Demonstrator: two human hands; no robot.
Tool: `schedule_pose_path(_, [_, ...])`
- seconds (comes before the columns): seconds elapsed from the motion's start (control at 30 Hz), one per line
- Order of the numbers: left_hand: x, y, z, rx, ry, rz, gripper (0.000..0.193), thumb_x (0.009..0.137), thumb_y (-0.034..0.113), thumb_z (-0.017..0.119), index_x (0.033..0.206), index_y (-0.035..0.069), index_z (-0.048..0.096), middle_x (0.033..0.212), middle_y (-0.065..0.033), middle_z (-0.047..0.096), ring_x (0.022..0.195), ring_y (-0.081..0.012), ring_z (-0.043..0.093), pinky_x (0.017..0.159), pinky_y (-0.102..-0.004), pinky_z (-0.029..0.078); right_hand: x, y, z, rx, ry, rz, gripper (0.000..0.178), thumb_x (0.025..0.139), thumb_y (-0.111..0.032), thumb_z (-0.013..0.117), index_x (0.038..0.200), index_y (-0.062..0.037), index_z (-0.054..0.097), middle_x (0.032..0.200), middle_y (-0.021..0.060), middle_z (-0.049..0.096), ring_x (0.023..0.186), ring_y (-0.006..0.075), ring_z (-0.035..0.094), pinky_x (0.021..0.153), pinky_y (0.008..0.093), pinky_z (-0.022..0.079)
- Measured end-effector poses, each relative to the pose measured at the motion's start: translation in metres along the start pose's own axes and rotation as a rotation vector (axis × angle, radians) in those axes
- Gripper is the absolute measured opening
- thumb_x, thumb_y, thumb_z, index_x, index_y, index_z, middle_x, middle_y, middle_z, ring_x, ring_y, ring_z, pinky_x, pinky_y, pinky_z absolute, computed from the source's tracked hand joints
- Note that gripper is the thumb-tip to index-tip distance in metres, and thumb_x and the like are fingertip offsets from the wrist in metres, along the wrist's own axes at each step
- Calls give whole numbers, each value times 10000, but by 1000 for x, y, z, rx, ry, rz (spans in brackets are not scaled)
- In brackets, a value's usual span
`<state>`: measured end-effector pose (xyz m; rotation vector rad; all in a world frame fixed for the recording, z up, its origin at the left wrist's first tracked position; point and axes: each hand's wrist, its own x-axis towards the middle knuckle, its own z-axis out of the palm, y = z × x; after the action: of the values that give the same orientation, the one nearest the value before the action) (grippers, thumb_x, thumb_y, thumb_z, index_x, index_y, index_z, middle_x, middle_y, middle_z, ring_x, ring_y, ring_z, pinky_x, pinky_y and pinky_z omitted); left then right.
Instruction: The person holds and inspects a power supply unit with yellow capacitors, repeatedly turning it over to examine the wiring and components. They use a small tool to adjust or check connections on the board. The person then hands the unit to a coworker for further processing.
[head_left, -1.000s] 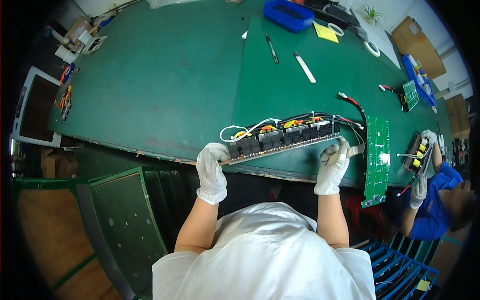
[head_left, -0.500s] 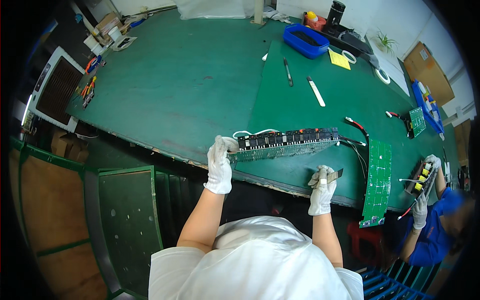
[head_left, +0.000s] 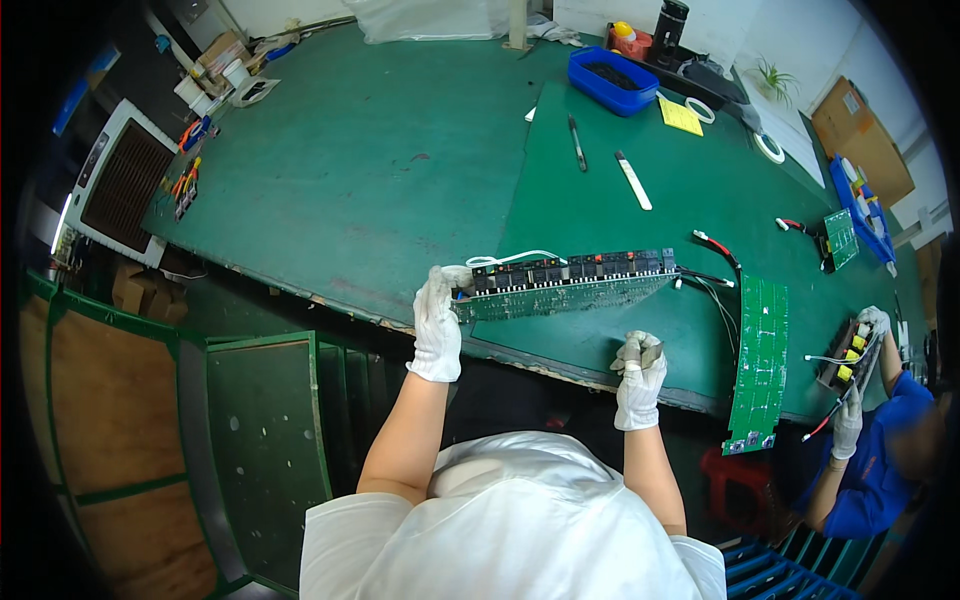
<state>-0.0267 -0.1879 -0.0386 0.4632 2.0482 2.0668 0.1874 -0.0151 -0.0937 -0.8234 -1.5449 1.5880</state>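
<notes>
A long circuit board (head_left: 565,298) stands tilted on its long edge at the front of the green table, a row of black components along its top and white wires behind. At its left end my left hand (head_left: 437,318), in a white glove, is closed on the board. To the right of the board's underside is my right hand (head_left: 638,375), also gloved, its fingers pinching a small flat grey blade (head_left: 652,353). That blade is seen nearly edge-on, and most of it is hidden by the fingers. The right hand is apart from the board.
Right of me a green circuit board (head_left: 758,365) with red and black leads overhangs the table edge. Beyond it a co-worker in blue (head_left: 870,470) holds another board (head_left: 847,355). Farther back lie a pen (head_left: 578,143), a white-handled tool (head_left: 633,180) and a blue tray (head_left: 625,96).
My right hand has turned the blade, so less of it shows now. The board in my left hand has tilted slightly and shifted a little up.
</notes>
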Motion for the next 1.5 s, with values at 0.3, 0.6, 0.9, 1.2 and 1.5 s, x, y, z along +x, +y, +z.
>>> schedule_pose_path(0.3, [-1,-3,4,0,42,25,612,1020,459,283,722,-4,550,729,-65,564,712,-170,494,699,-321,389,0,11,-3,-136,-67,-145,104,897,-105,597,927,-6,593,810,66,589,640,114,528,576,261,460])
schedule_pose_path(0.6, [-8,-8,4,67,55,169,562,1011,400,287,745,-17,556,674,-76,554,629,-172,477,623,-320,369,3,13,-4,-293,-93,-255,132,859,-124,630,912,-14,581,835,145,623,729,315,597,686,365,484])
schedule_pose_path(0.9, [-15,-10,-1,383,113,94,230,919,76,401,996,-52,576,1000,-156,599,892,-260,563,828,-352,452,4,-1,-6,-314,-142,-292,147,874,-148,608,900,-8,572,800,142,604,704,322,584,655,374,470])
schedule_pose_path(1.2, [-30,48,29,353,127,235,367,1017,281,335,931,-39,492,907,-135,525,834,-225,497,804,-330,413,0,-44,-19,-308,14,-247,294,932,-204,543,1116,24,518,897,137,627,757,220,608,715,328,481])
schedule_pose_path(1.5, [-34,99,62,408,8,394,450,983,379,426,779,-7,536,753,-85,556,718,-161,495,711,-311,402,4,-98,-55,-425,102,-336,318,832,-82,609,1114,18,501,894,183,607,744,359,618,655,396,507])
